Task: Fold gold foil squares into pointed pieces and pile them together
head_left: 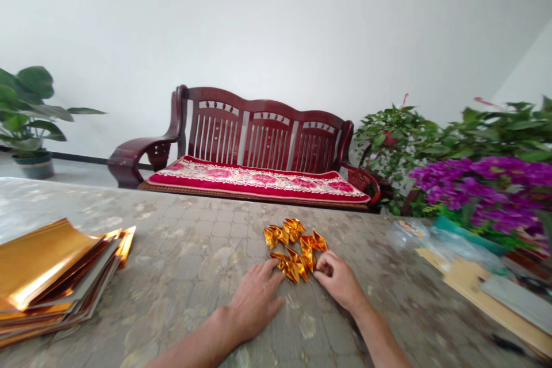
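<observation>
The left hand point(254, 302) lies open, fingers spread on the mottled stone tabletop point(194, 241), its fingertips just reaching a cluster of folded gold foil pieces point(293, 250). The cluster lies ahead of and between both hands, its long axis running away from them. The right hand point(338, 280) seems slightly nearer, fingers curled against one piece; whether it grips, I can't tell. Nothing stands in the way. Well left of the left hand sits a fanned stack of gold foil sheets point(52, 276); right of the right hand, a clear plastic bag point(431, 238) lies beside cardboard point(470, 282).
</observation>
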The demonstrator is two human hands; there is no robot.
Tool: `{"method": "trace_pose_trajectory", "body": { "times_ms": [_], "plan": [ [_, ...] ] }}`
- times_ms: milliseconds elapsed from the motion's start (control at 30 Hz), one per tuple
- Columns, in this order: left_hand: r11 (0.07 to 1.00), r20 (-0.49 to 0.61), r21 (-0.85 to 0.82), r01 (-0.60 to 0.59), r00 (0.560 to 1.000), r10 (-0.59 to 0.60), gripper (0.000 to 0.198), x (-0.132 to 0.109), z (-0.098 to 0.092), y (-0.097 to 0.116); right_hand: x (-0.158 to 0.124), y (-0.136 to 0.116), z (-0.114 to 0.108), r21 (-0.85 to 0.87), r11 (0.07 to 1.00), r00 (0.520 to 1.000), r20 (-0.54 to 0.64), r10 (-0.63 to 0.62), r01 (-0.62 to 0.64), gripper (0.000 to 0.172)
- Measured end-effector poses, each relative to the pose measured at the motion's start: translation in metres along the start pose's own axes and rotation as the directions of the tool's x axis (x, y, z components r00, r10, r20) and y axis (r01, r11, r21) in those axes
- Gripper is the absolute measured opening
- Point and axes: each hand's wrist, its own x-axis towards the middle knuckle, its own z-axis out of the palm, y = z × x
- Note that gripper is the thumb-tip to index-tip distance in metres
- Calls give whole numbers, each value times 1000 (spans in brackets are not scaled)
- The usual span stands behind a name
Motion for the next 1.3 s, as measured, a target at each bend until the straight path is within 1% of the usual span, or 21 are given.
{"method": "trace_pose_trajectory", "body": {
  "times_ms": [200,333,433,533,833,1000,1067,1133,1200,1300],
  "plan": [
    [1000,9,-14,24,1000,-24,46,4,-3,-4,-3,1,-2,-5,1000,1000,-26,-6,6,13],
    [1000,-6,-11,27,1000,-27,46,5,-4,-6,-3,-5,-1,-11,1000,999,24,-23,24,20],
    [1000,-12,-4,18,1000,-18,46,5,-4,-7,-3,-8,1,-52,998,998,67,-20,23,25],
    [1000,-13,3,16,1000,-16,46,5,-3,-7,-4,-9,4,-102,995,998,56,-7,13,27],
    [1000,-8,18,6,1000,-6,46,5,0,-9,-2,-14,9,-172,985,1000,10,14,-12,23],
    [1000,-21,2,10,1000,-10,45,5,-1,-8,-1,-9,11,-147,989,1000,-13,-27,25,21],
    [999,-25,-20,32,999,-32,44,4,-3,-7,-1,-5,11,-127,991,998,-28,-47,43,17],
    [996,-37,-50,78,996,-80,41,3,-5,-7,-1,-1,9,-118,992,997,-44,-58,52,11],
    [987,-70,-86,139,987,-145,40,2,-6,-8,-1,2,8,-118,992,996,-68,-62,54,7],
    [967,-137,-138,214,963,-233,45,3,-8,-10,-1,5,7,-121,991,992,-106,-65,52,7]
  ]
}}
